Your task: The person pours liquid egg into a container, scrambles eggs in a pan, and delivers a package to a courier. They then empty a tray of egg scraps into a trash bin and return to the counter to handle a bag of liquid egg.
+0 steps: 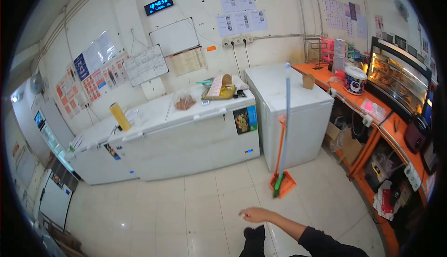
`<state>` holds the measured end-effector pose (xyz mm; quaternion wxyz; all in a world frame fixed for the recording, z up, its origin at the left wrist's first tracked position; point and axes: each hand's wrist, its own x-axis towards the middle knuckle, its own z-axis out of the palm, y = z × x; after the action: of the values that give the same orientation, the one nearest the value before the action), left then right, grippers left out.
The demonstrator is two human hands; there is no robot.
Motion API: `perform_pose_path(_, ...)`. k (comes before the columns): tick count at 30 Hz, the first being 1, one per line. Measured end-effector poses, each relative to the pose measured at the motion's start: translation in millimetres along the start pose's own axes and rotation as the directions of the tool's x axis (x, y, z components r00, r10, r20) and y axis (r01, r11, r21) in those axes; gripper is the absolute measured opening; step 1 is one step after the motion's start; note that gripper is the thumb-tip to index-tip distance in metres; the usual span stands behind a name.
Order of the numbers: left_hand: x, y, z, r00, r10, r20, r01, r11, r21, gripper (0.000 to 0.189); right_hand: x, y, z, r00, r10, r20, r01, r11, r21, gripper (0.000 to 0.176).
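Note:
My right hand [255, 214] is low in the middle of the view, over the tiled floor, with a dark sleeve behind it. Its fingers look loosely curled together, and nothing shows in them. Nearest to it, a broom [287, 112] with a pale handle and green bristles stands against the white chest freezer [298, 138]. The broom's head rests in an orange long-handled dustpan [289, 185], apart from my hand. My left hand is out of the frame.
Long white chest freezers [200, 150] line the wall, carrying a bag of reddish-brown food [185, 102] and a yellow cylinder [119, 117]. An orange counter [396, 133] at right holds a white tub [355, 81] and a lit food display case [396, 80]. Tiled floor [163, 210] lies in front.

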<state>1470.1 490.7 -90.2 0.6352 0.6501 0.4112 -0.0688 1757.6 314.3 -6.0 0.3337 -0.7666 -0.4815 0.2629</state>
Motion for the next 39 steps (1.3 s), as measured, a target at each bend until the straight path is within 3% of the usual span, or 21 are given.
perform_pose_path(1,36,39,8,0.999,-0.038,-0.015,0.036,0.997,-0.074,0.037,20,32,2,0.999,0.029,0.022,-0.03,0.997,0.07,0.026)
perform_pose_path(3,161,76,13,0.996,-0.053,-0.066,0.043,0.99,-0.135,0.021,40,68,-15,0.999,0.042,0.035,-0.042,0.999,0.006,0.025)
perform_pose_path(4,162,144,27,0.979,0.206,-0.011,-0.206,0.975,-0.086,0.021,45,81,-33,0.993,0.099,0.069,-0.102,0.994,0.042,0.026)
perform_pose_path(5,189,184,35,0.949,0.316,-0.02,-0.316,0.948,-0.044,0.023,48,87,-54,0.982,0.153,0.109,-0.162,0.983,0.081,0.026)
perform_pose_path(8,245,319,58,0.869,0.476,0.136,-0.479,0.877,-0.012,0.02,64,122,-119,0.959,0.282,-0.01,-0.262,0.903,0.339,0.024)
perform_pose_path(11,313,410,83,0.887,0.408,0.215,-0.416,0.909,-0.009,0.023,110,192,-173,0.938,0.308,-0.158,-0.209,0.867,0.453,0.026)
perform_pose_path(13,365,457,103,0.88,0.409,0.24,-0.397,0.913,-0.097,0.02,174,212,-241,0.889,0.416,-0.193,-0.294,0.84,0.455,0.025)
perform_pose_path(15,417,497,120,0.894,0.393,0.217,-0.368,0.918,-0.144,0.02,261,239,-310,0.867,0.265,-0.423,-0.123,0.934,0.334,0.022)
perform_pose_path(19,532,586,148,0.902,0.384,0.196,-0.315,0.898,-0.308,0.023,460,276,-465,0.713,0.227,-0.664,0.022,0.938,0.345,0.018)
perform_pose_path(21,582,632,165,0.913,0.365,0.183,-0.289,0.894,-0.343,0.026,551,308,-523,0.55,0.362,-0.753,-0.109,0.925,0.365,0.025)
perform_pose_path(22,601,657,174,0.93,0.334,0.155,-0.249,0.88,-0.406,0.027,585,319,-546,0.555,0.37,-0.745,-0.113,0.921,0.373,0.025)
perform_pose_path(23,619,677,183,0.946,0.297,0.129,-0.206,0.859,-0.468,0.027,615,329,-565,0.548,0.46,-0.699,-0.311,0.887,0.34,0.029)
perform_pose_path(24,647,692,194,0.96,0.257,0.108,-0.174,0.855,-0.489,0.032,645,348,-581,0.526,0.543,-0.654,-0.498,0.82,0.281,0.034)
perform_pose_path(25,668,702,203,0.966,0.236,0.1,-0.159,0.856,-0.492,0.032,670,363,-588,0.538,0.552,-0.637,-0.506,0.816,0.281,0.034)
perform_pose_path(27,692,719,220,0.978,0.208,0.034,-0.165,0.857,-0.488,0.04,692,369,-595,0.65,0.538,-0.537,-0.193,0.8,0.568,0.038)
perform_pose_path(29,707,733,231,0.992,0.124,-0.002,-0.111,0.882,-0.458,0.045,683,346,-615,0.69,0.571,-0.445,-0.322,0.792,0.518,0.033)
perform_pose_path(31,708,761,239,0.989,0.108,-0.104,-0.139,0.921,-0.365,0.051,679,335,-632,0.556,0.141,-0.819,-0.035,0.989,0.146,0.026)
perform_pose_path(33,713,756,251,0.985,0.087,-0.151,-0.141,0.908,-0.394,0.046,663,316,-677,0.519,-0.016,-0.855,0.149,0.986,0.072,0.034)
perform_pose_path(35,746,723,263,0.905,0.249,-0.345,-0.344,0.905,-0.251,0.043,659,334,-720,0.509,-0.122,-0.852,-0.004,0.99,-0.144,0.038)
perform_pose_path(37,733,733,259,0.918,0.184,-0.35,-0.287,0.919,-0.27,0.042,649,317,-753,0.552,0.037,-0.833,-0.014,0.999,0.036,0.038)
perform_pose_path(39,712,743,260,0.927,0.118,-0.356,-0.229,0.929,-0.291,0.042,649,310,-770,0.559,-0.013,-0.829,-0.022,0.999,-0.031,0.038)
